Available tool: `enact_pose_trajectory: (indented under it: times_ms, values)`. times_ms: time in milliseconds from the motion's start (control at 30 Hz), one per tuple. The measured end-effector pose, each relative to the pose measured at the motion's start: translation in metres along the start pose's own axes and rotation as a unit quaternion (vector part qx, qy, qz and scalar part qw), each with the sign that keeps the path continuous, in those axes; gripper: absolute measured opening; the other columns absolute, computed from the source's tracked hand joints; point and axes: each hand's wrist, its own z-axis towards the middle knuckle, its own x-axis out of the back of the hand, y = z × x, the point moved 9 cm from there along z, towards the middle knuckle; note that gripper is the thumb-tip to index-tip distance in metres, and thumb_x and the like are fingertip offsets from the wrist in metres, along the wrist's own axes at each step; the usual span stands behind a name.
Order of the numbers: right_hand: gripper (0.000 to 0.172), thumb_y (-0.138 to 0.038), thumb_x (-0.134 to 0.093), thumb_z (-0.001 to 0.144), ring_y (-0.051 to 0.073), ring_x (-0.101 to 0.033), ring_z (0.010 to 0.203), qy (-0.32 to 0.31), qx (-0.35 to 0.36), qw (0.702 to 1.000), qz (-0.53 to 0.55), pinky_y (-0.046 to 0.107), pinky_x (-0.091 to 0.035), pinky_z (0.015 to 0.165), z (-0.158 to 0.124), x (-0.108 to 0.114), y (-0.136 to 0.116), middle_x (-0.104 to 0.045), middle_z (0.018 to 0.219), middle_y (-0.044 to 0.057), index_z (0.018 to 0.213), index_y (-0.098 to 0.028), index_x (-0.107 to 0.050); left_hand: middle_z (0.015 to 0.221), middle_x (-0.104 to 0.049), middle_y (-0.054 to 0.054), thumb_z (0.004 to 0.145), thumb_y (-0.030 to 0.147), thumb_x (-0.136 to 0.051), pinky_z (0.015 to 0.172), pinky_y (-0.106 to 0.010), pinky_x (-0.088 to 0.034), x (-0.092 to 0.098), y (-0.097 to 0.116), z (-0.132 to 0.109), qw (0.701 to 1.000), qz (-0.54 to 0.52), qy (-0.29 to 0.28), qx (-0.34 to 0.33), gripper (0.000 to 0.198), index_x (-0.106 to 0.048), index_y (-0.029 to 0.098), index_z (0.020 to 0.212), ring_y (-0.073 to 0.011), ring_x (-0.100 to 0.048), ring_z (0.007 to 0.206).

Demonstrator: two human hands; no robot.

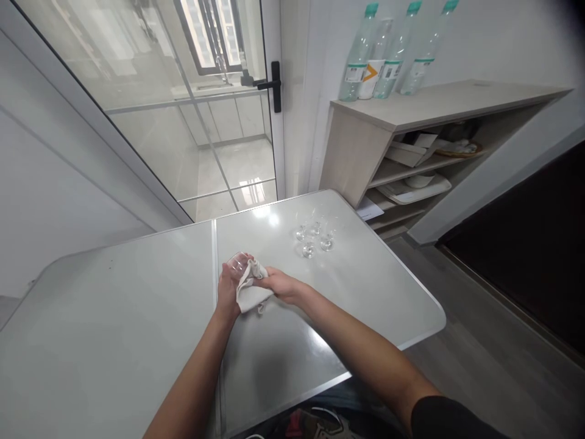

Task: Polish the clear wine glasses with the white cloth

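Observation:
A clear glass is held above the table by my left hand, whose fingers curl round its side. My right hand grips a white cloth and presses part of it against the glass. One end of the cloth hangs down below the hands. The glass's lower part is hidden by the cloth and fingers, so I cannot tell whether it has a stem. Farther back to the right, several small clear stemmed glasses stand close together on the table.
The pale table has a metal seam and rounded corners. At the back right, a wooden shelf unit carries several plastic bottles, with trays and boxes on its shelves. A glass door with a black handle stands behind the table.

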Motion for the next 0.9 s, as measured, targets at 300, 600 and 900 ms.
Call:
enact_pose_trajectory:
  times_ms: [300, 600, 900]
  values:
    - [0.033, -0.03, -0.064, 0.079, 0.023, -0.058, 0.11, 0.419, 0.149, 0.896, 0.007, 0.036, -0.043, 0.105, -0.038, 0.068, -0.032, -0.065, 0.116, 0.007, 0.111, -0.023, -0.064, 0.154, -0.056, -0.005, 0.072, 0.07, -0.08, 0.113, -0.041, -0.049, 0.013, 0.043, 0.002, 0.986, -0.05, 0.002, -0.158, 0.066, -0.073, 0.029, 0.123, -0.0278, -0.055, 0.139]
    - [0.035, -0.046, -0.054, 0.079, 0.028, -0.07, 0.086, 0.134, 0.01, 0.94, 0.312, 0.038, -0.056, 0.078, -0.003, 0.021, -0.016, -0.074, 0.084, 0.01, 0.089, -0.017, -0.07, 0.147, -0.06, 0.002, 0.054, 0.063, -0.093, 0.114, -0.043, -0.049, 0.008, 0.039, -0.005, 0.986, -0.048, -0.016, -0.162, 0.072, -0.072, 0.041, 0.119, -0.0292, -0.051, 0.142]
    - [0.046, -0.059, -0.077, 0.074, 0.019, -0.061, 0.074, 0.219, -0.009, 0.965, 0.144, 0.031, -0.048, 0.074, -0.002, 0.048, 0.005, -0.07, 0.078, 0.003, 0.09, -0.016, -0.07, 0.127, -0.068, -0.002, 0.04, 0.044, -0.104, 0.116, -0.048, -0.046, 0.007, 0.031, -0.005, 0.99, 0.004, -0.051, -0.131, 0.077, -0.073, 0.034, 0.11, -0.0318, -0.061, 0.129]
